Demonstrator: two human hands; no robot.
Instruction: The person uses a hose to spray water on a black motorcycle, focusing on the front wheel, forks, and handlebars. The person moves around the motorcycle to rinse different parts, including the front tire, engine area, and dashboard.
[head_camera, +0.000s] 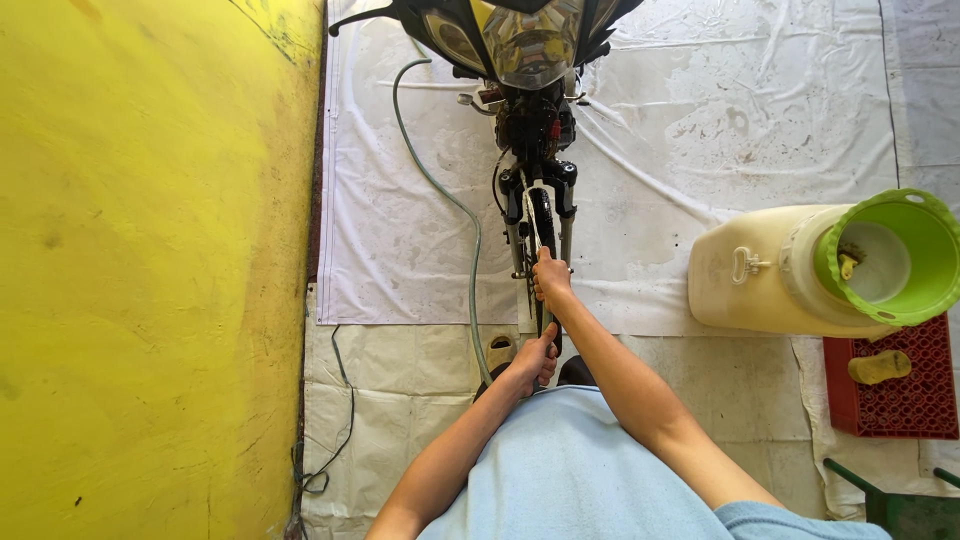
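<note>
- Two bare hands work at the front wheel (541, 235) of one motorcycle (530, 60), which stands on a white sheet (700, 130) just ahead of the person, beside one yellow wall (150, 250).
- Right hand (550, 278) reaches further forward, its fingers (543, 262) closed on the tyre just below the fork legs (566, 215).
- Left hand (535, 358) sits nearer the body, fingers curled shut on the lower rim of the same wheel.
- Judging by both grips, the step in hand looks like steadying or turning the wheel; any further move calls for a firm hold and keeping clear of the fork.
- One green hose (440, 190) snakes along the sheet left of the wheel.
- One cream jerrycan (760, 280), one green-rimmed bucket (925, 290) and one red crate (900, 400) stand to the right, well apart.
</note>
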